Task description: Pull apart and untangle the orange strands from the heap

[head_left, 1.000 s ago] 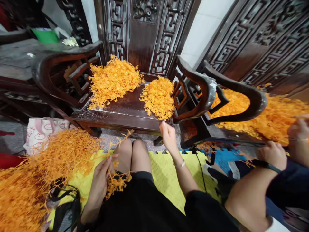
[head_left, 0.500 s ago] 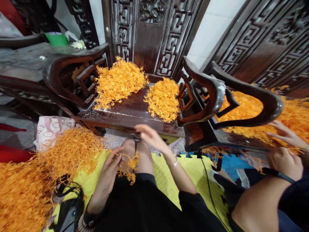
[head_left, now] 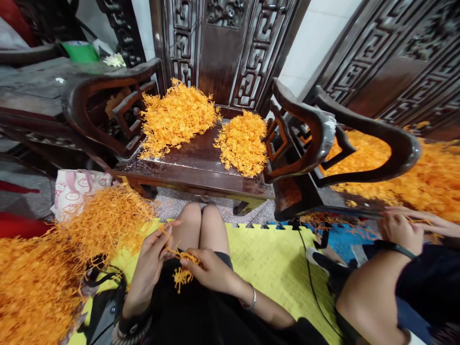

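Both the left hand (head_left: 151, 251) and right hand (head_left: 208, 269) pinch one small orange cordyceps clump (head_left: 181, 270) over the lap; pulled apart carelessly, its brittle strands could snap or scatter onto the yellow mat (head_left: 273, 268).

Bare seat strip (head_left: 196, 155) between piles, armrests (head_left: 97, 103) flanking

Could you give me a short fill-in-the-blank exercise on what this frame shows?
1. Both the left hand and the right hand hold a small clump of orange strands over the person's ____.
2. On the wooden chair seat lie ____ orange piles.
3. The foam mat under the knees is ____.
4. The right wrist wears a ____.

Missing words: lap; two; yellow; bracelet
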`<action>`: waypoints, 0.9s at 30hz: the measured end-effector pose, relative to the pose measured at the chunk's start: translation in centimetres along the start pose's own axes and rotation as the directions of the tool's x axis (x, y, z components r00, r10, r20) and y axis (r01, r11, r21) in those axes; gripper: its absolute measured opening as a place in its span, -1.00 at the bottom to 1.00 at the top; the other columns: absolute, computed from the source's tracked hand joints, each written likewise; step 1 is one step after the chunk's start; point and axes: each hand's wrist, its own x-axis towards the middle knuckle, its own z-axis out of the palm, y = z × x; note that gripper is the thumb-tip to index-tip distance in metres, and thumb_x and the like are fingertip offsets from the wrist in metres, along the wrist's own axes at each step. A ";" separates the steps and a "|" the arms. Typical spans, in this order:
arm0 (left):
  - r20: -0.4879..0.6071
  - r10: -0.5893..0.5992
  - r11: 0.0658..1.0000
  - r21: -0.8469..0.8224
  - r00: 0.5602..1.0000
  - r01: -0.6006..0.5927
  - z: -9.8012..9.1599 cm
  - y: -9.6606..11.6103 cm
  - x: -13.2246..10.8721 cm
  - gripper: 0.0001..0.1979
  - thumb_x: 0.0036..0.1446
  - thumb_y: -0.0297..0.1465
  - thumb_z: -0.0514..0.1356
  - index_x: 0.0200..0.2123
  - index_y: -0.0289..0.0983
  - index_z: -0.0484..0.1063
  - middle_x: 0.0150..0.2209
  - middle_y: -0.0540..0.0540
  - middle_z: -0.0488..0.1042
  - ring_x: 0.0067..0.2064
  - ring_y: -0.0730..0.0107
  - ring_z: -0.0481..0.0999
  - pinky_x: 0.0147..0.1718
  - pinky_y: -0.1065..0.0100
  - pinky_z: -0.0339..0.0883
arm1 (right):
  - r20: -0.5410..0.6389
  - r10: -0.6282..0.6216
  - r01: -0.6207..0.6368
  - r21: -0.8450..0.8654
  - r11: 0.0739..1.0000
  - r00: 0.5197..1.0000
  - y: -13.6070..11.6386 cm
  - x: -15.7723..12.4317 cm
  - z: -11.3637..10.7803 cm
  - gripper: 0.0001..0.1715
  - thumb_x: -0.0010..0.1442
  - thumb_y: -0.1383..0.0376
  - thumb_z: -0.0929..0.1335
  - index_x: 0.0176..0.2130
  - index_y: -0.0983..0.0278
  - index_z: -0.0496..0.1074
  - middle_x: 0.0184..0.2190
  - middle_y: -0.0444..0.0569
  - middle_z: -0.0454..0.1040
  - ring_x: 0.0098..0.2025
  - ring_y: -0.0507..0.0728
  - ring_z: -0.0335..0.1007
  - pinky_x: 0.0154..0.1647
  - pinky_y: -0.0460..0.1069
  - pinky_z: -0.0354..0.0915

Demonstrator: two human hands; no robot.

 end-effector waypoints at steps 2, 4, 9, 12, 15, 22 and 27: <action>0.029 -0.008 1.000 0.000 1.000 0.008 -0.2 0.6 -0.8 -0.62 -0.02 -0.22 0.36 -0.18 -0.34 0.52 -0.70 0.19 0.03 -0.65 0.67 -0.01 -0.64 0.55 -0.03 | 0.045 -0.006 0.004 0.053 0.999 0.999 -0.5 -0.4 0.2 -0.53 0.32 0.03 0.17 -0.43 0.32 0.25 -0.57 -0.20 0.18 -0.52 -0.08 0.06 -0.52 -0.15 0.03; 0.047 -0.029 1.000 0.004 0.998 0.029 -0.4 1.3 -1.6 -0.62 -0.01 -0.21 0.35 -0.19 -0.35 0.52 -0.71 0.20 0.00 -0.65 0.66 -0.02 -0.64 0.55 -0.04 | 0.087 -0.017 0.007 0.118 0.993 0.996 -1.0 -0.7 0.2 -0.50 0.31 0.00 0.19 -0.48 0.30 0.18 -0.61 -0.22 0.13 -0.56 -0.10 0.01 -0.57 -0.15 -0.01; 0.009 -0.058 0.997 0.058 0.998 0.057 -0.4 2.8 -3.3 -0.54 -0.05 -0.16 0.37 -0.15 -0.35 0.49 -0.71 0.19 0.02 -0.64 0.64 -0.03 -0.65 0.55 -0.04 | 0.190 0.015 -0.067 0.271 0.960 0.982 -1.0 -1.0 0.7 -0.42 0.21 -0.08 0.27 -0.55 0.31 0.20 -0.66 -0.25 0.12 -0.62 -0.13 -0.06 -0.65 -0.16 -0.09; 0.002 -0.051 0.992 0.118 0.999 0.051 -0.5 3.4 -4.0 -0.55 -0.02 -0.16 0.34 -0.13 -0.34 0.49 -0.72 0.18 0.05 -0.65 0.64 -0.02 -0.67 0.56 -0.08 | 0.322 0.039 -0.177 0.412 0.894 0.946 -0.3 -1.0 1.0 -0.37 0.05 -0.16 0.35 -0.48 0.38 0.37 -0.63 -0.22 0.25 -0.62 -0.14 0.02 -0.65 -0.18 -0.01; -0.031 -0.002 0.986 0.169 1.000 0.007 -0.7 3.9 -4.5 -0.57 0.01 -0.17 0.33 -0.11 -0.32 0.49 -0.72 0.15 0.09 -0.64 0.63 0.03 -0.67 0.57 -0.06 | 0.421 0.079 -0.304 0.502 0.810 0.904 0.2 -1.2 1.1 -0.31 -0.16 -0.19 0.44 -0.47 0.42 0.42 -0.61 -0.18 0.34 -0.60 -0.14 0.15 -0.61 -0.21 0.11; -0.133 0.062 0.976 0.214 0.989 -0.032 -0.1 4.8 -5.0 -0.60 0.01 -0.17 0.31 -0.13 -0.31 0.52 -0.71 0.14 0.08 -0.65 0.64 0.03 -0.68 0.59 -0.07 | 0.468 0.134 -0.392 0.513 0.764 0.874 -0.2 -1.6 1.0 -0.33 -0.24 -0.16 0.48 -0.55 0.41 0.40 -0.65 -0.19 0.35 -0.61 -0.14 0.22 -0.55 -0.22 0.20; -0.171 0.201 0.975 0.132 0.965 -0.180 0.4 5.1 -5.6 -0.69 0.05 -0.27 0.29 -0.15 -0.29 0.50 -0.75 0.18 0.00 -0.69 0.65 -0.01 -0.69 0.57 -0.08 | 0.347 -0.002 -0.173 0.473 0.864 0.938 -1.1 -2.3 1.4 -0.31 0.01 -0.22 0.34 -0.48 0.39 0.37 -0.59 -0.17 0.32 -0.58 -0.13 0.16 -0.55 -0.20 0.14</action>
